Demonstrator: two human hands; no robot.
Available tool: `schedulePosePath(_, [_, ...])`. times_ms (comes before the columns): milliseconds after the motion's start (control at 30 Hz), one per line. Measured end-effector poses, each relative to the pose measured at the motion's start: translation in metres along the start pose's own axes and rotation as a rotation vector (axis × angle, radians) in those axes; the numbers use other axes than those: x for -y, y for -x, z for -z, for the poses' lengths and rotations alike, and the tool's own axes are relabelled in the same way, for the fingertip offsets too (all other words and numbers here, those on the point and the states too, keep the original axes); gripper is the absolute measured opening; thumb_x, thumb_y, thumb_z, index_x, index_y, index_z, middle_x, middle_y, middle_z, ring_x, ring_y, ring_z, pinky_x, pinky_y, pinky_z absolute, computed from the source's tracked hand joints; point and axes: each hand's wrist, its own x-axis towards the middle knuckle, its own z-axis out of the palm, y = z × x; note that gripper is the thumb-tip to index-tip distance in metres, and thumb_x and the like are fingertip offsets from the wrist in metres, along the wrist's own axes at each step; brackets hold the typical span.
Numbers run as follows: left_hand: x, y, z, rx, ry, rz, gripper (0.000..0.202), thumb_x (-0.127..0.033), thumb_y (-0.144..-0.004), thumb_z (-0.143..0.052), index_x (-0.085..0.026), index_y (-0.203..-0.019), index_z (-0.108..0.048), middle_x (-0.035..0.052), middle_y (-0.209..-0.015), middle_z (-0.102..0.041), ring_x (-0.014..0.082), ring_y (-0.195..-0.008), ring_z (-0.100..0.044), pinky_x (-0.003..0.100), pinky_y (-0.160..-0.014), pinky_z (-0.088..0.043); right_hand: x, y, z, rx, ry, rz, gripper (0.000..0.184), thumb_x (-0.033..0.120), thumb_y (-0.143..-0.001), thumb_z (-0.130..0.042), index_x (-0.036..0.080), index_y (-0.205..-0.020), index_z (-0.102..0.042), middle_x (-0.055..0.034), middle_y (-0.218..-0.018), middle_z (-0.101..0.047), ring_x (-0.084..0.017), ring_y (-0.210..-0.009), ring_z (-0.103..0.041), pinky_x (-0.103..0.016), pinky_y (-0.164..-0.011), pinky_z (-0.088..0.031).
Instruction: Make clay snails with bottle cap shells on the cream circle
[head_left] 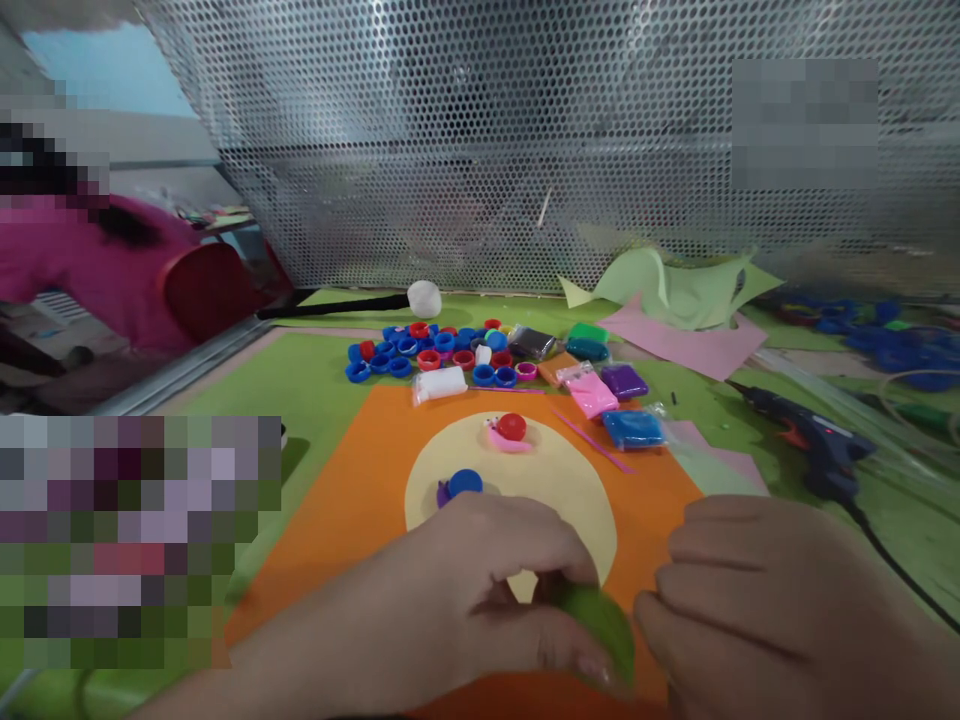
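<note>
My left hand (480,580) pinches a rounded green piece (604,625) between thumb and fingers; whether it is modelling clay or a cap I cannot tell. Beside it, my right hand (780,600) is closed with its knuckles up, and its palm side is hidden. Beneath both lies an orange sheet (337,490) with a pale yellow round piece (427,455) on it. A snail shape with a red cap (512,427) and pink body stands on the yellow piece. Nearer my left hand is a blue cap (466,481) with a purple part, partly hidden by the hand.
Several bottle caps (407,346) lie behind the sheet, beside wrapped clay packets (634,430). A glue gun (806,430) with its cord lies to the right. Crumpled paper (675,290) rests before a perforated metal screen (450,140). At left is a person in a pink top (97,250).
</note>
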Motion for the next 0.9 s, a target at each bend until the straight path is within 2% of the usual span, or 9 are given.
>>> schedulePosePath(133, [0.002, 0.002, 0.007, -0.175, -0.06, 0.001, 0.018, -0.032, -0.078, -0.064, -0.017, -0.073, -0.054, -0.0042, -0.069, -0.051, 0.0066, -0.06, -0.051, 0.011, -0.05, -0.041, -0.004, -0.003, 0.003, -0.088, -0.075, -0.11, 0.026, 0.008, -0.078, -0.041, 0.02, -0.056, -0.044, 0.0042, -0.044, -0.043, -0.01, -0.042, -0.036, -0.027, -0.045, -0.023])
schedulePosePath(233, [0.004, -0.001, 0.004, -0.246, -0.334, -0.209, 0.014, -0.03, -0.081, -0.06, -0.017, -0.076, -0.057, 0.0006, -0.078, -0.057, 0.0117, -0.07, -0.056, 0.019, -0.061, -0.048, -0.002, -0.007, 0.002, -0.067, -0.168, -0.232, 0.022, 0.007, -0.076, -0.04, 0.02, -0.06, -0.047, 0.0045, -0.047, -0.047, -0.01, -0.041, -0.039, -0.025, -0.042, -0.024])
schedulePosePath(333, [0.004, -0.004, -0.003, -0.387, -0.604, -0.431, 0.017, -0.031, -0.088, -0.049, -0.018, -0.08, -0.056, 0.0052, -0.087, -0.062, 0.016, -0.081, -0.061, 0.024, -0.071, -0.051, 0.0, -0.008, -0.004, 0.056, -0.33, -0.438, 0.004, 0.022, -0.081, -0.047, 0.021, -0.08, -0.05, 0.0037, -0.06, -0.056, -0.011, -0.048, -0.049, -0.022, -0.043, -0.034])
schedulePosePath(400, [0.005, -0.004, -0.006, -0.4, -0.611, -0.471, 0.012, -0.028, -0.091, -0.044, -0.019, -0.091, -0.053, 0.0055, -0.098, -0.064, 0.0144, -0.091, -0.062, 0.021, -0.079, -0.051, -0.001, -0.007, -0.008, 0.073, -0.444, -0.522, 0.031, 0.033, -0.083, -0.051, 0.02, -0.11, -0.044, 0.0005, -0.077, -0.061, -0.013, -0.059, -0.056, -0.022, -0.049, -0.044])
schedulePosePath(467, [0.006, -0.002, -0.008, -0.391, -0.542, -0.43, 0.013, -0.024, -0.092, -0.043, -0.022, -0.104, -0.047, 0.0036, -0.106, -0.063, 0.0113, -0.098, -0.06, 0.016, -0.084, -0.048, -0.002, -0.007, -0.012, 0.051, -0.539, -0.525, 0.048, 0.034, -0.086, -0.049, 0.023, -0.128, -0.029, -0.0022, -0.095, -0.062, -0.013, -0.074, -0.061, -0.022, -0.06, -0.05])
schedulePosePath(567, [0.009, 0.002, -0.009, -0.422, -0.503, -0.308, 0.023, -0.022, -0.091, -0.043, -0.026, -0.114, -0.04, 0.0011, -0.112, -0.062, 0.0105, -0.098, -0.061, 0.015, -0.082, -0.05, -0.002, -0.011, -0.016, -0.034, -0.551, -0.467, 0.038, 0.022, -0.089, -0.045, 0.027, -0.126, -0.035, -0.0014, -0.112, -0.058, -0.01, -0.095, -0.058, -0.02, -0.078, -0.05])
schedulePosePath(667, [0.012, 0.003, -0.009, -0.459, -0.575, -0.261, 0.027, -0.023, -0.091, -0.041, -0.025, -0.118, -0.038, 0.0036, -0.12, -0.059, 0.0146, -0.106, -0.058, 0.023, -0.088, -0.049, 0.0, -0.018, -0.017, -0.202, -0.514, -0.463, 0.032, 0.013, -0.086, -0.045, 0.024, -0.116, -0.048, -0.0015, -0.115, -0.056, -0.008, -0.105, -0.053, -0.015, -0.084, -0.047])
schedulePosePath(767, [0.014, -0.002, -0.008, -0.487, -0.694, -0.31, 0.028, -0.019, -0.09, -0.041, -0.02, -0.118, -0.04, 0.0078, -0.124, -0.056, 0.0178, -0.115, -0.051, 0.03, -0.096, -0.044, 0.002, -0.021, -0.017, -0.354, -0.525, -0.511, 0.027, 0.011, -0.082, -0.051, 0.023, -0.105, -0.056, -0.0013, -0.112, -0.058, -0.008, -0.106, -0.054, -0.012, -0.084, -0.046])
schedulePosePath(900, [0.014, -0.005, -0.007, -0.482, -0.776, -0.334, 0.022, -0.014, -0.089, -0.042, -0.018, -0.109, -0.048, 0.0077, -0.111, -0.06, 0.0179, -0.109, -0.052, 0.031, -0.094, -0.045, 0.003, -0.02, -0.017, -0.374, -0.588, -0.505, 0.028, 0.009, -0.079, -0.056, 0.022, -0.104, -0.055, 0.0021, -0.102, -0.064, -0.005, -0.097, -0.058, -0.01, -0.087, -0.044])
